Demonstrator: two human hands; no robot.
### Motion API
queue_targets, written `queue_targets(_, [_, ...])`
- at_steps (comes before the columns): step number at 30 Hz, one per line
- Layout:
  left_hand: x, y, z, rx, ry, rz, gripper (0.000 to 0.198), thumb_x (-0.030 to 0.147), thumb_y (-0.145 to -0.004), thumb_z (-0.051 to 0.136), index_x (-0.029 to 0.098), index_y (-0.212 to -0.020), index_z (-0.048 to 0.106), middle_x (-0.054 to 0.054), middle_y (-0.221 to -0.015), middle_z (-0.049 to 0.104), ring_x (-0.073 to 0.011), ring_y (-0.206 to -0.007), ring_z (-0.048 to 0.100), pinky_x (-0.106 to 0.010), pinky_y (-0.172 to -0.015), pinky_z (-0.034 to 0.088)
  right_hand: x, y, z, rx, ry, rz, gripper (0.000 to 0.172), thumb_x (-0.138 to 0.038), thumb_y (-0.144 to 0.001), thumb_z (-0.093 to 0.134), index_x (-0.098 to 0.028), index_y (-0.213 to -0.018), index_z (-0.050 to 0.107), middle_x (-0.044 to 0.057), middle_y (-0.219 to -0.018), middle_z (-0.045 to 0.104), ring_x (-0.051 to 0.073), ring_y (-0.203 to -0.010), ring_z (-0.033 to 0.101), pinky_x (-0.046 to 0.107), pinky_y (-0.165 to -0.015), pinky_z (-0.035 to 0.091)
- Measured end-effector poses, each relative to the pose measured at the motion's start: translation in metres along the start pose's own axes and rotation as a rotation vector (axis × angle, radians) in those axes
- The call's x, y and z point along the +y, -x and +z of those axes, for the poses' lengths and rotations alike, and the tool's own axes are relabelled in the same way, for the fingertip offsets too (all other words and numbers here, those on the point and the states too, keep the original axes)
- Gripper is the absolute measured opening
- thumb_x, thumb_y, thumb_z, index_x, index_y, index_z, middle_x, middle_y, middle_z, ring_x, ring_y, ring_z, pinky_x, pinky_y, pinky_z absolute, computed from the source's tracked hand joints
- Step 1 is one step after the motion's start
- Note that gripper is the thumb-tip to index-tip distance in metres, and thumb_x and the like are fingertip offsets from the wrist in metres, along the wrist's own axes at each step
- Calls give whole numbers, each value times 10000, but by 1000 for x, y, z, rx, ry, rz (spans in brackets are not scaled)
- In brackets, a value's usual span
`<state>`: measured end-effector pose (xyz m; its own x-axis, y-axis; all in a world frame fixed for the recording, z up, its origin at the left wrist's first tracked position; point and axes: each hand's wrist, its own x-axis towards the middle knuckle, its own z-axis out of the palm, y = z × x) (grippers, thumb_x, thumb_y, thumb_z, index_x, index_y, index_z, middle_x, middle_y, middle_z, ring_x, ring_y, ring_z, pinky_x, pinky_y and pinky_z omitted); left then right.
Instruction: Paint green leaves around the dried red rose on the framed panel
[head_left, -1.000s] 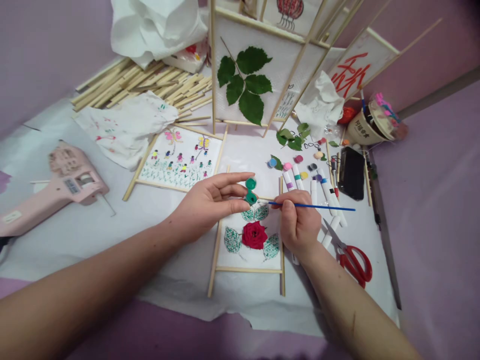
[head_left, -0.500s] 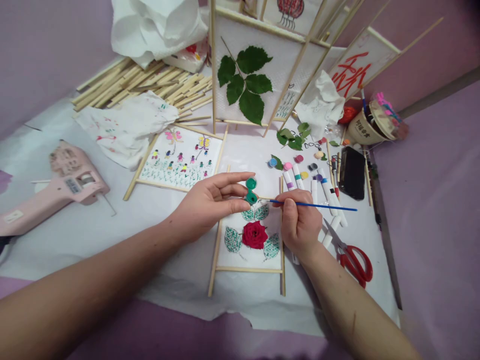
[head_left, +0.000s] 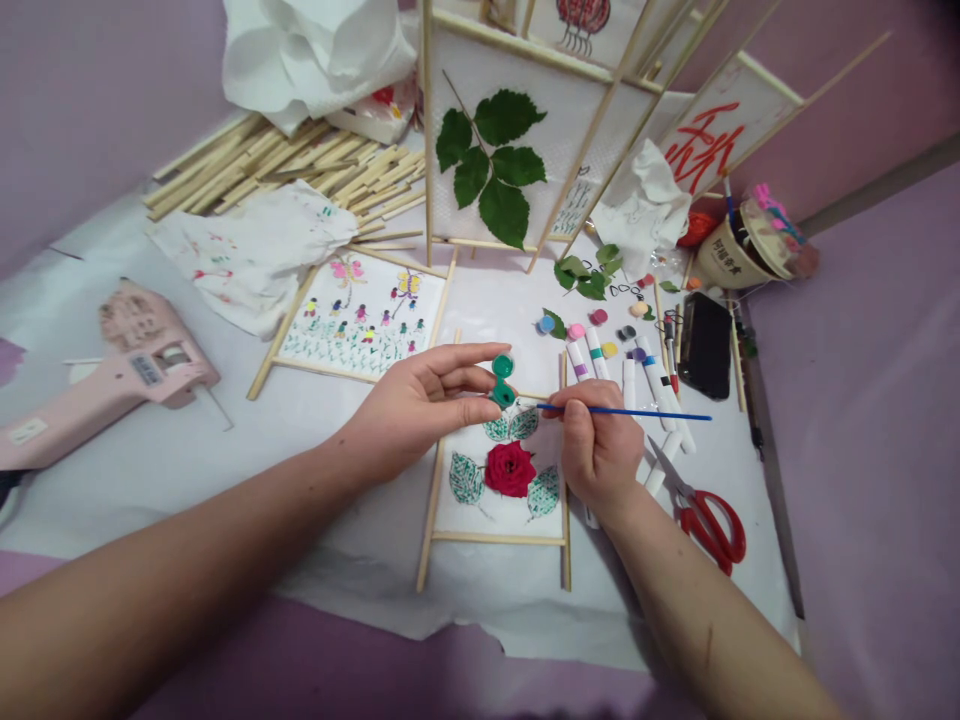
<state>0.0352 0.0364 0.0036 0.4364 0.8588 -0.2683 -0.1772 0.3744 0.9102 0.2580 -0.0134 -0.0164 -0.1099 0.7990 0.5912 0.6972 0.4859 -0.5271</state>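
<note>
Between the thumb and fingers of my left hand (head_left: 427, 395) is a small green paint pot (head_left: 503, 392) with its lid flipped up. My right hand (head_left: 602, 440) pinches a thin blue paintbrush (head_left: 645, 412), its tip pointing left, close to the pot; whether the bristles touch the paint I cannot tell. Below both hands lies a stick-framed white panel (head_left: 480, 520) with a red rose (head_left: 510, 470) at its middle. Green-dabbed leaf shapes (head_left: 467, 479) surround the rose, the upper ones partly behind the pot and fingers.
Red-handled scissors (head_left: 712, 530), markers (head_left: 592, 350) and small paint pots (head_left: 598, 317) lie to the right, near a black phone (head_left: 705, 345). A pink glue gun (head_left: 142, 375) rests at left. Behind stand a framed leaf panel (head_left: 491, 160) and a pile of wooden sticks (head_left: 292, 165).
The blue brush has shifted very slightly left and its angle has changed a little. Both hands stay in nearly the same place, holding the same things.
</note>
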Motion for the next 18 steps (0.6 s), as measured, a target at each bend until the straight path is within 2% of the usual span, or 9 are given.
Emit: queue_targets(18, [1,0,1,4,-3,-9,593,277,-690,924,266,-1264,775,-32,-956,754,-186,-910,711,-334,-862,588,1,1,0,23,33,24,213,-203,-1025,467,-245,-914,644,7,-771,706,189,-751,652,383,-742,503])
